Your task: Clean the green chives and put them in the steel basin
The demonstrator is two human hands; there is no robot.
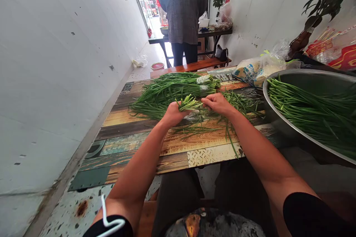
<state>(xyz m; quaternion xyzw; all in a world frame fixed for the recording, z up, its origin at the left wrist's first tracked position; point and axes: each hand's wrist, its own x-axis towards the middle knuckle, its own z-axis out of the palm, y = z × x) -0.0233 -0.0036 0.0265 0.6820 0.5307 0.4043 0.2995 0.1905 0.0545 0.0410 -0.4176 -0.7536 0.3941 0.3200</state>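
Observation:
My left hand (172,114) is closed round a small bunch of chives (189,103), whose pale cut ends point right. Just beyond those ends, my right hand (218,103) is pinched; whatever its fingertips grip is too small to make out. Behind both hands lies a large pile of green chives (167,90), with a bundle bound by whitish tape (204,79). Loose trimmings (240,102) are scattered to the right of my right hand, and a few stray blades (194,129) lie in front of my hands.
A large metal bowl (306,133) of chives stands at the right. Plastic bags (254,70) sit behind it near a potted plant (314,11). The table (125,144) has a wood-plank pattern. Beyond it are a bench (189,67) and a standing person (183,7). A white wall (61,63) runs along the left.

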